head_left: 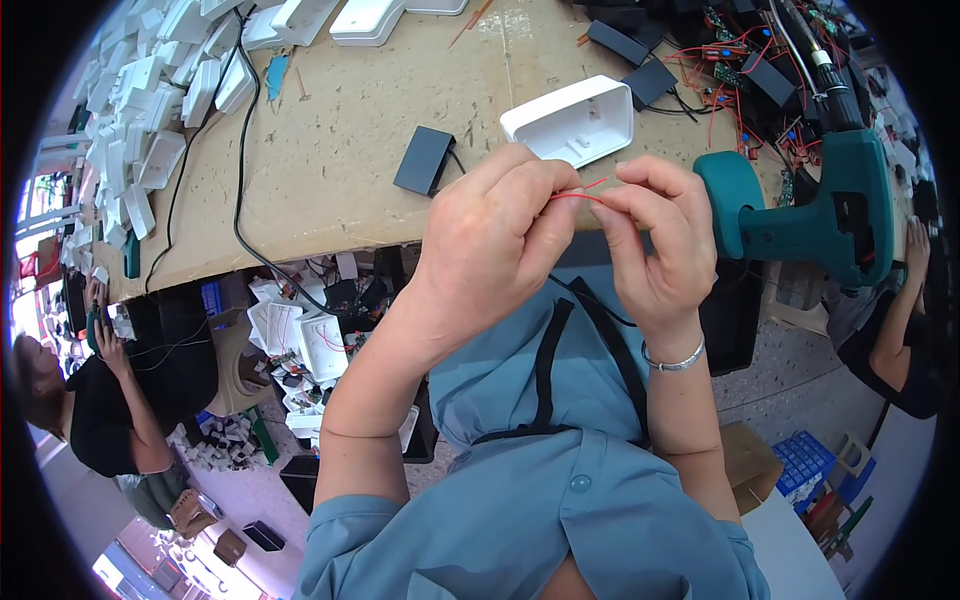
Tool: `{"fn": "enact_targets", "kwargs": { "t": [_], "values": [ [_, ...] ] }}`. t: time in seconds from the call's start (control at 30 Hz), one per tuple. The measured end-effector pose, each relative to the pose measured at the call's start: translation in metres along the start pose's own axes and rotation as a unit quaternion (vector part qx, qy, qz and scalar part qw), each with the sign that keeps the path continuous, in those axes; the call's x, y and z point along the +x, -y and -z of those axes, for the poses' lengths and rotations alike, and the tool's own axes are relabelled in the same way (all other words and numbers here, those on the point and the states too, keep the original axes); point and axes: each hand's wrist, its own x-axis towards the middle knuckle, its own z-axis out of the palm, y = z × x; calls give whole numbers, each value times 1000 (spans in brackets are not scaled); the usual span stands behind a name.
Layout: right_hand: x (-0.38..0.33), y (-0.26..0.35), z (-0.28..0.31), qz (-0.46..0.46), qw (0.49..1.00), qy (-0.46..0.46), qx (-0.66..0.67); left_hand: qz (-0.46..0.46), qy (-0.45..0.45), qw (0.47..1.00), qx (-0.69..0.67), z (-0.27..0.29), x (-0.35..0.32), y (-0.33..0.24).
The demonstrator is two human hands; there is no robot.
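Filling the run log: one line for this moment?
left hand: pinching red wire | right hand: pinching same wire | white housing: on table

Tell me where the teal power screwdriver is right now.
In the head view, the teal power screwdriver lies at the workbench's right edge, just right of the right hand.

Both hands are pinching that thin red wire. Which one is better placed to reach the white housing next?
Probably the right hand. The open white housing lies on the bench just beyond both hands, above the gap between them, with nothing in the way. The left hand wraps more of the red wire, so it seems better kept holding.
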Motion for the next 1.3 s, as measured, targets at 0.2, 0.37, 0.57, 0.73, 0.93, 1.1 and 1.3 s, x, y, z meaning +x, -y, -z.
{"fn": "enact_targets", "kwargs": {
  "t": [0.2, 0.37, 0.57, 0.73, 0.93, 1.1, 1.3],
  "values": [
    [1, 8, 10, -97, 994, 29, 41, -8, 15, 999, 34, -1, -5, -2],
    [-1, 4, 11, -189, 976, 31, 104, -10, 18, 998, 55, 1, -4, -4],
    [17, -18, 1, -192, 980, 27, -31, 40, 26, 997, 61, 9, -2, -15],
    [9, -18, -4, -150, 984, 60, -73, 15, -11, 999, 41, -4, -7, -9],
    [0, 8, 19, -201, 979, 19, -5, -31, -22, 985, 169, -10, -4, -6],
    [-32, 16, 57, -193, 981, -1, 0, -50, -72, 972, 216, -6, 7, -2],
    [-59, 29, 90, -237, 970, -52, -30, -25, -37, 979, 199, -10, 21, 7]
  ]
}}
